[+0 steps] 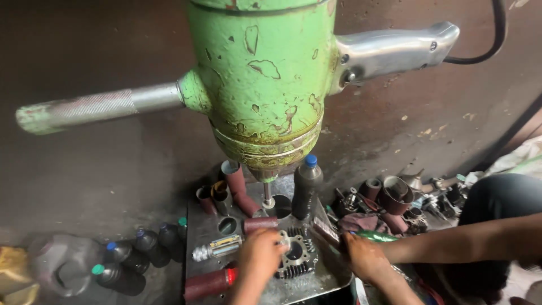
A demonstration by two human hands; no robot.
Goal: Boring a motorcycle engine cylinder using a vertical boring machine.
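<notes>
- The left hand (pixel 261 251) is seen at the bottom middle, laid on the near-left corner of a finned engine cylinder (pixel 296 257); the fingers are curled over its edge, so the grip is closed on the cylinder.
- The right hand (pixel 364 257) is placed just beside the cylinder on its right side; a dark flat tool (pixel 327 231) is touched by its fingers, but it cannot be told whether the grip is pressed together or spread.
- The cylinder is lying on a metal plate (pixel 226 226), its round bore turned upward, between both hands.
- A red-brown roller (pixel 206 284) is lying at the near-left corner of the plate, and a small silver part (pixel 217 248) is lying above it, left of the left hand.
- Dark plastic bottles with blue and green caps (pixel 127 260) are gathered on the floor, left of the plate.
- Red-brown sleeves (pixel 237 189) and a dark bottle with a blue cap (pixel 306 192) are stood at the far side of the plate.
- A large green machine (pixel 262 85) with chipped paint is hung above the plate, with a thin spindle (pixel 266 195) pointing down; a bar handle (pixel 96 107) is fitted on its left and a grey handle (pixel 395 51) on its right.
</notes>
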